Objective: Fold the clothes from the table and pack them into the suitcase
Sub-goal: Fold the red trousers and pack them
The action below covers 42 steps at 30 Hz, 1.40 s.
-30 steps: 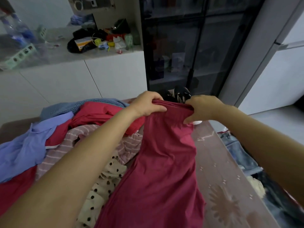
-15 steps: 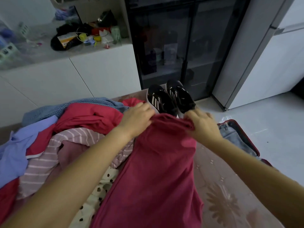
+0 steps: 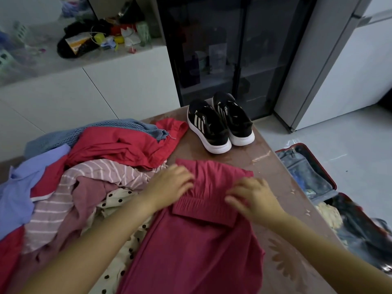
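resting with loose fingers (image 3: 183, 177), left hand (image 3: 169, 184) and right hand (image 3: 255, 198) touch red trousers (image 3: 191, 251) lying lengthwise toward shoes (image 3: 219, 126).

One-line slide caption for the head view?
Left hand and right hand rest on folded red trousers on the table, suitcase open alongside.

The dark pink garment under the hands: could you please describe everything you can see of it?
The dark pink garment looks like soft, thin cloth, seemingly trousers. It lies lengthwise on the table, its far end folded back toward the viewer so that a gathered elastic waistband faces up. Its left edge overlaps a cream polka-dot cloth. The left hand and right hand both press on the folded part, fingers fairly flat, though blurred.
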Available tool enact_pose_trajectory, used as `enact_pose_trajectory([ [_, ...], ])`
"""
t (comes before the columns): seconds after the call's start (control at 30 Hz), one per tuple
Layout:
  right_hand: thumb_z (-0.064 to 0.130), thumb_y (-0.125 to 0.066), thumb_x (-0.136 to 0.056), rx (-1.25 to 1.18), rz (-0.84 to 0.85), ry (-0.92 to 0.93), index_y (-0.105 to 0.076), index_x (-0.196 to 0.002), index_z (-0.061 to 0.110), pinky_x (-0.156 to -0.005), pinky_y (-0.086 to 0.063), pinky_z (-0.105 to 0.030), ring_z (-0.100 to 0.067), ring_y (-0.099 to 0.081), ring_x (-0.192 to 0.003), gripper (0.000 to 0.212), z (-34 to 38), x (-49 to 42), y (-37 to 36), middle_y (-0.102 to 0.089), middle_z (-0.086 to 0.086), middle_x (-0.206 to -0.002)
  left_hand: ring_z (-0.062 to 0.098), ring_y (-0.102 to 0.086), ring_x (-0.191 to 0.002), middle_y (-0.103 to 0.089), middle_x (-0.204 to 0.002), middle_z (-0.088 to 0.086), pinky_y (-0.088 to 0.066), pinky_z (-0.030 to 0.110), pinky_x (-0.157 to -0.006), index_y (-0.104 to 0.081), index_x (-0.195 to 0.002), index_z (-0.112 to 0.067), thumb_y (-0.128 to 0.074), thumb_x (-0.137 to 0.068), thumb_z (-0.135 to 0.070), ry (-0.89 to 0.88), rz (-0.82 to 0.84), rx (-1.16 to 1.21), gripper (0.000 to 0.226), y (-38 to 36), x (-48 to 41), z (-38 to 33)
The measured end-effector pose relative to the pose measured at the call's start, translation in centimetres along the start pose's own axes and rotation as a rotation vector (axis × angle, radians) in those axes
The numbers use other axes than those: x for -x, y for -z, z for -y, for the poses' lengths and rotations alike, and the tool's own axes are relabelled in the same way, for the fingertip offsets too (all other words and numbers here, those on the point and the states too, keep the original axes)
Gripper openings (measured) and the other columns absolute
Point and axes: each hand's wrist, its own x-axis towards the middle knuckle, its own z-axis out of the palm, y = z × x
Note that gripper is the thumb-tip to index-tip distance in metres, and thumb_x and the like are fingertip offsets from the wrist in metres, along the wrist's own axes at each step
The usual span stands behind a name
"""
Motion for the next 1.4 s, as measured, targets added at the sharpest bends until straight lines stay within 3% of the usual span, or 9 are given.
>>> enact_pose_trajectory([
  [0.07, 0.054, -0.043, -0.088, -0.021, -0.075, -0.231, -0.065, -0.11, 0.029, -0.082, -0.038, -0.04, -0.024, -0.057, -0.102, 0.04, -0.8, -2.0, 0.7, -0.062, 0.003, -0.11, 0.024, -0.049, -0.119, -0.054, -0.129, 0.001, -0.044, 0.041, -0.098, -0.051, -0.131, -0.02, -0.058, -0.09, -0.03, 0.231, 0.056, 0.065, 0.044, 0.0, -2.4, 0.6],
  [0.17, 0.047, -0.059, -0.086, 0.0, 0.217, -0.455, -0.033, -0.143, 0.03, -0.103, -0.029, -0.045, -0.026, -0.045, -0.124, 0.066, -1.8, -4.1, 0.9, -0.049, -0.001, -0.136, 0.026, -0.03, -0.138, -0.034, -0.151, 0.003, -0.029, 0.044, -0.112, -0.025, -0.148, -0.021, -0.066, -0.085, -0.028, 0.42, 0.379, 0.148, 0.076, -1.3, -5.3, 2.2],
  [0.3, 0.045, -0.066, -0.082, 0.011, 0.427, -0.506, -0.047, -0.128, 0.024, -0.102, -0.027, -0.04, -0.022, -0.054, -0.115, 0.054, -2.6, -5.3, 0.7, -0.06, 0.001, -0.123, 0.028, -0.05, -0.119, -0.056, -0.123, 0.005, -0.041, 0.04, -0.096, -0.056, -0.112, -0.022, -0.067, -0.083, -0.034, 0.412, 0.585, 0.057, 0.034, -2.0, -6.6, 3.5],
  [0.47, 0.048, -0.061, -0.085, 0.11, 0.289, -0.527, -0.055, -0.081, 0.025, -0.095, -0.03, -0.039, -0.021, -0.058, -0.095, 0.024, -4.6, -6.0, 1.8, -0.056, 0.007, -0.084, 0.026, -0.056, -0.102, -0.056, -0.104, 0.003, -0.045, 0.039, -0.081, -0.063, -0.102, -0.022, -0.061, -0.087, -0.041, 0.484, 0.288, -0.026, 0.024, -0.3, -7.7, 4.7],
  [0.63, 0.046, -0.06, -0.086, 0.068, 0.154, -0.498, -0.057, -0.084, 0.024, -0.086, -0.026, -0.035, -0.021, -0.059, -0.089, 0.022, -4.0, -3.4, 0.9, -0.054, 0.007, -0.083, 0.027, -0.059, -0.094, -0.065, -0.094, 0.003, -0.045, 0.035, -0.072, -0.064, -0.09, -0.021, -0.067, -0.083, -0.037, 0.514, 0.295, 0.118, 0.017, -0.4, -6.0, 4.2],
  [0.9, 0.034, -0.054, -0.074, 0.082, -0.324, -0.126, -0.066, -0.086, 0.023, -0.083, -0.033, -0.037, -0.017, -0.056, -0.073, 0.02, 1.5, 4.7, 2.8, -0.06, 0.008, -0.077, 0.02, -0.054, -0.089, -0.057, -0.093, -0.003, -0.046, 0.034, -0.075, -0.058, -0.092, -0.019, -0.066, -0.076, -0.015, 0.215, -0.088, 0.091, 0.019, 4.8, 5.1, -1.2],
  [1.07, 0.038, -0.063, -0.071, 0.116, -0.216, 0.13, -0.055, -0.098, 0.028, -0.083, -0.036, -0.038, -0.018, -0.054, -0.075, 0.03, 5.3, 12.0, 1.3, -0.06, 0.006, -0.077, 0.02, -0.05, -0.113, -0.053, -0.127, -0.004, -0.049, 0.037, -0.09, -0.051, -0.094, -0.026, -0.079, -0.048, -0.011, 0.164, 0.093, -0.017, 0.056, 3.4, 15.2, -5.0],
  [1.23, 0.069, -0.059, -0.067, 0.188, 0.14, 0.26, -0.067, -0.095, 0.032, -0.088, -0.034, -0.035, -0.012, -0.059, -0.073, 0.047, 6.5, 16.0, -1.2, -0.059, 0.012, -0.078, 0.012, -0.054, -0.116, -0.057, -0.129, -0.014, -0.048, 0.035, -0.091, -0.059, -0.095, -0.039, -0.052, -0.062, -0.08, 0.204, 0.443, -0.154, 0.053, 1.0, 20.1, -6.4],
  [1.4, 0.061, -0.036, -0.092, 0.064, 0.005, 0.036, -0.068, -0.084, 0.03, -0.074, -0.042, -0.035, -0.016, -0.062, -0.078, 0.046, 7.2, 12.7, 0.9, -0.062, 0.011, -0.082, 0.014, -0.056, -0.106, -0.063, -0.112, -0.009, -0.047, 0.037, -0.092, -0.065, -0.1, -0.023, -0.042, -0.093, -0.043, 0.36, 0.09, 0.106, 0.031, 2.4, 15.1, -5.8],
])
